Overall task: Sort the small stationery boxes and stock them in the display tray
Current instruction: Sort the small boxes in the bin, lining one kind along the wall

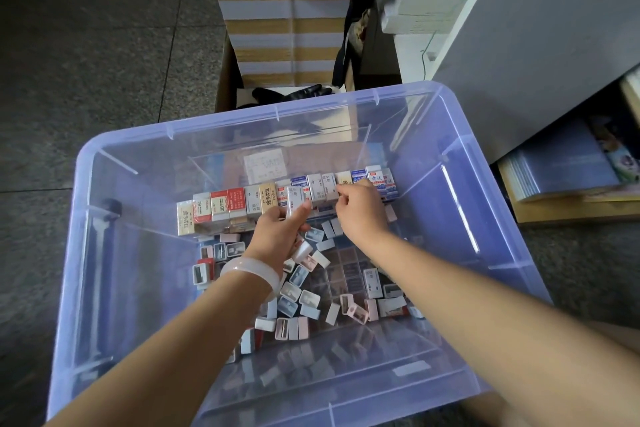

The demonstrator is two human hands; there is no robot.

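Inside the translucent lilac plastic bin (104,163), my left hand (280,230) pinches one small white stationery box (293,202) into the far upright row of boxes (242,203); my right hand (358,210) pinches a neighbour. A hard nudge could topple the row.

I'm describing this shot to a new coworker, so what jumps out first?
A big clear plastic bin fills the view, with a row of upright eraser boxes along its far side. Both hands, the left hand and right hand, reach to that row, above loose pencil sharpeners scattered below.
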